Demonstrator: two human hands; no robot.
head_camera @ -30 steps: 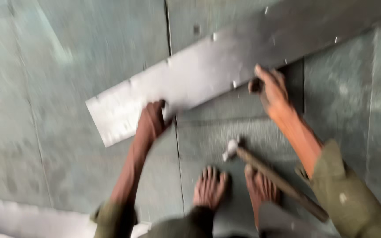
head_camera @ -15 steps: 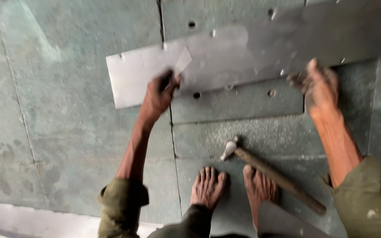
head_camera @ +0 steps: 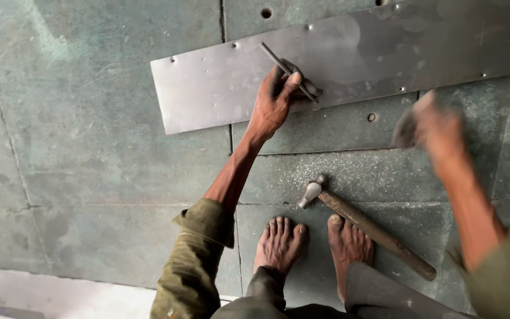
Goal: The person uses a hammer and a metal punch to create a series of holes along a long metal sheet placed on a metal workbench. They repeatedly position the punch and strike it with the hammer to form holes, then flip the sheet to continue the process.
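Sheet-metal strip (head_camera: 349, 65), long, flat and punched with small holes, lies across the green metal floor (head_camera: 90, 147); it looks stiff, fairly heavy and sharp-edged, best lifted by its long edges with both hands. The left hand (head_camera: 275, 100) rests on its lower edge, fingers closed around a slim steel punch (head_camera: 287, 71). The right hand (head_camera: 435, 127) is blurred near the strip, its grip impossible to tell, with a ball-peen hammer (head_camera: 367, 227) by bare feet (head_camera: 311, 248).

Both arms reach forward, bare feet below.
Left hand (head_camera: 275, 100) has its fingers (head_camera: 291, 84) closed around something; right hand (head_camera: 435, 127) is motion-blurred, its grip unclear.
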